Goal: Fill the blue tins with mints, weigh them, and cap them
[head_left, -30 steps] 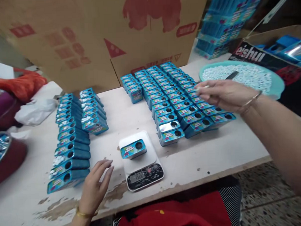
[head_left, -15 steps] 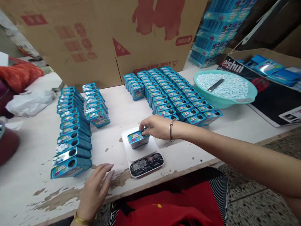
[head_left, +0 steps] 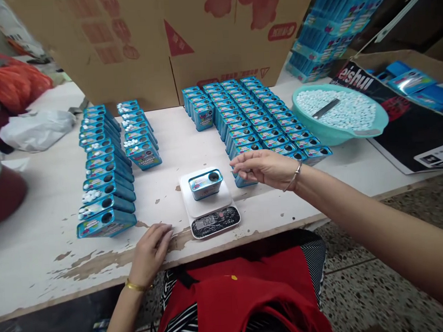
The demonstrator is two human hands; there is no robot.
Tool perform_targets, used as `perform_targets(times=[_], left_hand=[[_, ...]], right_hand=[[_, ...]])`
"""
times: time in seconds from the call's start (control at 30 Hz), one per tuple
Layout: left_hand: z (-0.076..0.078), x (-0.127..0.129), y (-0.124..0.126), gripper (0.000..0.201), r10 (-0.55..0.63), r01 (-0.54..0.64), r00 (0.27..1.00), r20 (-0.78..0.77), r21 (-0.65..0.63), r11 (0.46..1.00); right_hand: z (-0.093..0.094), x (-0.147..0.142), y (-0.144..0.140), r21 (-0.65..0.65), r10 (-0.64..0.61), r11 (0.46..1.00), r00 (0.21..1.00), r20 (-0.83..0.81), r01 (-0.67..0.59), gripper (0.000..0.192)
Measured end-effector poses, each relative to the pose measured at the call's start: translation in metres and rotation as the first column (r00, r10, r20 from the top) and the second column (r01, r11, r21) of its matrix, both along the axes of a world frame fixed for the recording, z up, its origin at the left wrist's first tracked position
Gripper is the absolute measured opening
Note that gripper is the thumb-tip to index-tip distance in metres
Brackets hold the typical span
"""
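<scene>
A blue candy tin [head_left: 205, 185] with a round dark opening in its top stands on a white digital scale [head_left: 223, 204], whose display shows digits like 1522. My right hand [head_left: 267, 168] hovers to the right of the scale, apart from the tin, with its fingers stretched out and nothing visible in them. At the table's front edge, my left hand [head_left: 151, 250] rests loosely, fingers extended and holding nothing. It lies between the scale and a left-hand column of blue tins [head_left: 108, 189], some with white candies on top.
A dense block of blue tins [head_left: 249, 119] stands behind the scale. To its right sits a teal bowl [head_left: 374, 117] of white candies with a metal strip lying in it. A cardboard box [head_left: 138, 72] walls off the back; wrapped packs [head_left: 333, 31] are stacked behind right.
My right hand has let go of the tin on the scale and moved away to the right. The left hand has settled slightly to the right. The view has tilted downward.
</scene>
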State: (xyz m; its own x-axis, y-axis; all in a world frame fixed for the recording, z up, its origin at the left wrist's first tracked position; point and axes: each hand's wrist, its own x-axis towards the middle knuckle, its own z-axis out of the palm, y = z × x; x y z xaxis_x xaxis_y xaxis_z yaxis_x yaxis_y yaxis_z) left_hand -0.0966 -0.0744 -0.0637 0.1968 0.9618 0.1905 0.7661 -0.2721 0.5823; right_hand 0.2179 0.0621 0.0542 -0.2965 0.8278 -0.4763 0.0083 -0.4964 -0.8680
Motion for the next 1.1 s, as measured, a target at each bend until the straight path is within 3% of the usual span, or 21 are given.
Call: perform_targets(times=[0.07, 0.23, 0.67, 0.8, 0.9, 0.97, 1.1], left_hand=[[-0.002, 0.001, 0.001, 0.021, 0.008, -0.008, 1.0, 0.012, -0.014, 1.0], [-0.002, 0.004, 0.004, 0.024, 0.017, -0.016, 1.0, 0.023, -0.017, 1.0], [-0.006, 0.002, 0.0, 0.022, 0.034, -0.033, 0.999, 0.035, -0.038, 0.999], [0.002, 0.011, 0.005, 0.027, 0.084, -0.085, 0.995, 0.047, 0.025, 0.996], [0.019, 0.032, 0.024, 0.063, 0.087, -0.094, 0.995, 0.056, 0.137, 0.986], [0.031, 0.048, 0.047, 0.078, 0.007, -0.011, 1.0, 0.025, 0.197, 0.98], [0.043, 0.069, 0.118, 0.05, -0.207, 0.221, 0.975, -0.079, 0.246, 0.944]], right_hand=[[-0.006, 0.008, -0.004, -0.019, -0.009, 1.0, 1.0, 0.001, 0.009, 0.008], [-0.013, 0.006, -0.008, 0.098, 0.055, 0.994, 0.998, 0.004, -0.056, 0.011], [0.004, -0.043, 0.002, 0.315, 0.142, 0.928, 0.97, 0.2, -0.2, 0.029], [0.006, -0.047, 0.003, 0.311, 0.155, 0.928, 0.973, 0.172, -0.203, 0.029], [0.004, -0.042, -0.001, 0.281, 0.126, 0.948, 0.987, 0.1, -0.15, 0.031], [-0.002, -0.034, -0.009, 0.236, 0.082, 0.968, 0.996, 0.041, -0.089, 0.036], [-0.035, -0.014, -0.04, 0.083, -0.061, 0.995, 0.998, -0.029, 0.063, 0.047]])
